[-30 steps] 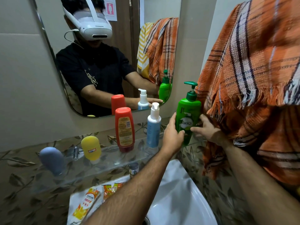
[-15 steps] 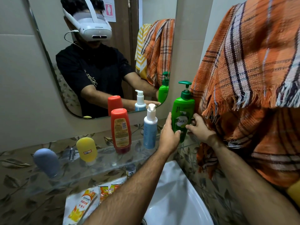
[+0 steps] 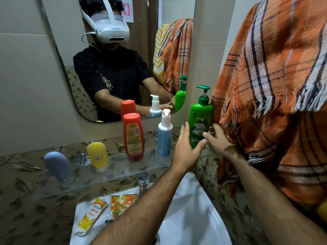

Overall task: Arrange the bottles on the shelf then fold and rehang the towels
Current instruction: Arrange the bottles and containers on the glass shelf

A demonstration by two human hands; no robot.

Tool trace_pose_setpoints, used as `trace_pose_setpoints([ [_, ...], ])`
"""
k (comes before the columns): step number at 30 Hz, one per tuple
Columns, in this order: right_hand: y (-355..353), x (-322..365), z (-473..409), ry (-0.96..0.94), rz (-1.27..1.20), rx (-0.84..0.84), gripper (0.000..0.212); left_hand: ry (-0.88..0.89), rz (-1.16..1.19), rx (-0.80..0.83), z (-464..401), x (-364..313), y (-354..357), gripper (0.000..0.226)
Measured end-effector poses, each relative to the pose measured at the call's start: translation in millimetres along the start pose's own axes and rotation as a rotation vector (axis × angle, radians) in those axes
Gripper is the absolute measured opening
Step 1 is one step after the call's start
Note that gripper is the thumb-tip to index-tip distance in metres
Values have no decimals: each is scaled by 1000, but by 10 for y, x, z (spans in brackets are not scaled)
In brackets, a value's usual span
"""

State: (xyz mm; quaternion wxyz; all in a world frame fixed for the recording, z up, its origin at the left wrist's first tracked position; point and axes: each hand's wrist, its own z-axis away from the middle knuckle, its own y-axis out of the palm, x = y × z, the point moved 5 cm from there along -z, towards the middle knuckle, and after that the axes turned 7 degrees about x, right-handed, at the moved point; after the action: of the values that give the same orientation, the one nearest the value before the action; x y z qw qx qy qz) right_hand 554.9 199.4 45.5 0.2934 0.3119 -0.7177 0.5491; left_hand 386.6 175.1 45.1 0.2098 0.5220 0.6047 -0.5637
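A green pump bottle [image 3: 200, 119] stands upright at the right end of the glass shelf [image 3: 122, 169], against the corner. My left hand [image 3: 185, 151] lies along its left side with straight fingers, thumb across its base. My right hand [image 3: 218, 139] holds its right side, thumb in front and fingers behind. Left of it in a row stand a light blue pump bottle [image 3: 165, 137], a red bottle [image 3: 133, 137], a yellow squeeze bottle [image 3: 97, 155] and a grey-blue squeeze bottle [image 3: 56, 165]. An orange plaid towel [image 3: 276, 82] hangs at the right, brushing the green bottle.
A white sink [image 3: 192, 218] with a chrome tap [image 3: 143, 181] sits below the shelf. Sachets [image 3: 93, 212] lie on the sink's left ledge. The mirror [image 3: 123, 59] above shows a person in a headset. A yellow towel's corner [image 3: 322, 210] peeks out at lower right.
The green bottle stays at the shelf's right end. My left hand's fingers have straightened and now lie beside the bottle instead of wrapping it.
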Motion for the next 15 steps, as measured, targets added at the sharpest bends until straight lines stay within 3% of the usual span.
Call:
trace_pose_setpoints([
  [2,-8,374,241,9,-81,-15,68,6,-11,-5,59,5,9,89],
  [5,33,469,411,23,-151,24,54,14,-15,3,169,5,14,89],
  [15,210,560,816,59,-110,131,59,40,-49,59,610,-1,-14,89],
])
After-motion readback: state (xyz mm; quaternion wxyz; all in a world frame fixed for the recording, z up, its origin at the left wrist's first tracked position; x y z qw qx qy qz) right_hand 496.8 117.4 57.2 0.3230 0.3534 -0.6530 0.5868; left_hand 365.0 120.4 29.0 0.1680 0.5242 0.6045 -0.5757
